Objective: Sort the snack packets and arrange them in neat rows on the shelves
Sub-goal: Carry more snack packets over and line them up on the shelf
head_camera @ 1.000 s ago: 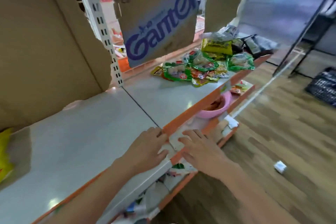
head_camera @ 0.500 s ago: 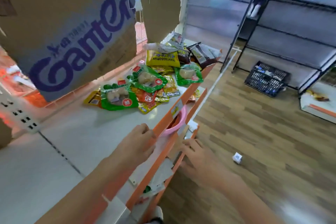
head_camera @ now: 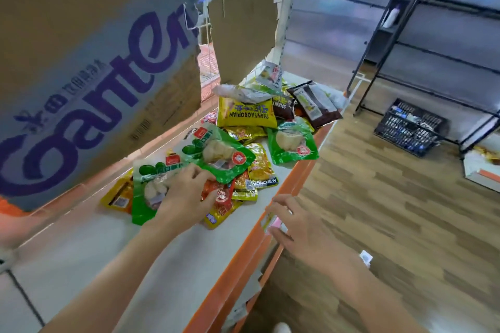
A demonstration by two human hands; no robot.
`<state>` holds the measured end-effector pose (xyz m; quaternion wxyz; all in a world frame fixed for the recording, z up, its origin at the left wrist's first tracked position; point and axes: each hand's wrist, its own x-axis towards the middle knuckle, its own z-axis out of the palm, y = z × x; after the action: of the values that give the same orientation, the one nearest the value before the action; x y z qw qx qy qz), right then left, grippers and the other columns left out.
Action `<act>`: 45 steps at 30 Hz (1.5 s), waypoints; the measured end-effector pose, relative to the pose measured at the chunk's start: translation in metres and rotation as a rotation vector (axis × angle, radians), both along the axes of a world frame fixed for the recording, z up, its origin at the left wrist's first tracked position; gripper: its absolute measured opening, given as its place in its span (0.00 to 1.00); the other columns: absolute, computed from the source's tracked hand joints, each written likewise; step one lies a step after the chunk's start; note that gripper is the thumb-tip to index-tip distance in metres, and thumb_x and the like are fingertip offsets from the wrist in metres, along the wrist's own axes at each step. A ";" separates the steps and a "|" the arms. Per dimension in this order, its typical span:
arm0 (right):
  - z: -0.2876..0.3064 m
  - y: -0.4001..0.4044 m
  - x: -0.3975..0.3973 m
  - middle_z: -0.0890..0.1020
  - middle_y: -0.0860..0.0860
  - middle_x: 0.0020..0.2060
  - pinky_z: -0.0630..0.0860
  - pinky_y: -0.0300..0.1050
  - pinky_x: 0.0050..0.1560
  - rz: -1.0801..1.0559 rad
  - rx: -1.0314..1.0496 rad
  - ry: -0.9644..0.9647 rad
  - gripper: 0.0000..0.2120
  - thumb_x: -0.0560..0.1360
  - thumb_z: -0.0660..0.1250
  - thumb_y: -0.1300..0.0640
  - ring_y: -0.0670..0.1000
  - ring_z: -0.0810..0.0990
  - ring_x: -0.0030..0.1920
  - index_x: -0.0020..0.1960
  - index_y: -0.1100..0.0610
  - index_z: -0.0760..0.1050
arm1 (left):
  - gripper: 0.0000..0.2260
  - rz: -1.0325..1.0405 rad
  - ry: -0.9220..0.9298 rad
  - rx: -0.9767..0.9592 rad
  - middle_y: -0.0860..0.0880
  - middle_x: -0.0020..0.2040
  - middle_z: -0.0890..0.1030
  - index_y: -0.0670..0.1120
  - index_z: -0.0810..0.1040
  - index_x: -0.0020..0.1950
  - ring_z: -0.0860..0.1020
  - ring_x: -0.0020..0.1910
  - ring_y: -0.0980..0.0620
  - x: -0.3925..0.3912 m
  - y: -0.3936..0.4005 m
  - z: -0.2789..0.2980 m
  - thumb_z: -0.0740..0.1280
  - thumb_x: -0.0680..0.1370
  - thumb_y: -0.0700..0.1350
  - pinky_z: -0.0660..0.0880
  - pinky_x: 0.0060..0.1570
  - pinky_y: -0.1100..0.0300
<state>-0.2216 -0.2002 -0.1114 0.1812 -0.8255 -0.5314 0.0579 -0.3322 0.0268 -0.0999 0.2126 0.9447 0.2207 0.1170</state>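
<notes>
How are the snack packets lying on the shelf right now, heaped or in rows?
Heaped. The snack packets overlap at odd angles on the shelf; the left hand reaches into them.

Snack packets [head_camera: 244,162]: glossy plastic film. Beneath them, shelf [head_camera: 81,246]: smooth, matt white. Cardboard [head_camera: 81,48] above shelf: matt, torn-edged. Floor [head_camera: 378,197]: wood-grain.
</notes>
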 end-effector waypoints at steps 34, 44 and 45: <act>0.031 0.152 0.334 0.65 0.56 0.70 0.62 0.50 0.68 0.171 -0.151 -0.023 0.25 0.79 0.58 0.50 0.57 0.62 0.70 0.73 0.57 0.58 | 0.44 0.812 0.231 -0.325 0.44 0.56 0.78 0.43 0.71 0.60 0.76 0.54 0.44 0.219 0.041 0.026 0.64 0.58 0.76 0.72 0.49 0.56; 0.029 0.188 0.333 0.76 0.56 0.60 0.66 0.52 0.59 0.076 -0.202 0.036 0.32 0.69 0.68 0.40 0.59 0.72 0.62 0.65 0.57 0.66 | 0.08 0.793 -0.475 -0.605 0.48 0.41 0.82 0.45 0.75 0.47 0.80 0.33 0.54 0.215 0.006 0.039 0.72 0.73 0.44 0.78 0.33 0.63; 0.030 0.187 0.332 0.78 0.55 0.57 0.69 0.50 0.55 0.075 -0.178 0.086 0.30 0.69 0.69 0.41 0.58 0.74 0.59 0.64 0.56 0.68 | 0.07 0.799 -0.481 -0.594 0.48 0.41 0.82 0.47 0.75 0.46 0.81 0.35 0.54 0.212 0.007 0.040 0.71 0.73 0.45 0.79 0.36 0.61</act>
<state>0.1102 -0.0129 -0.0815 0.1275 -0.8147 -0.5463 0.1467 -0.1200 0.0337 -0.0603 0.4533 0.6337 0.5307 0.3336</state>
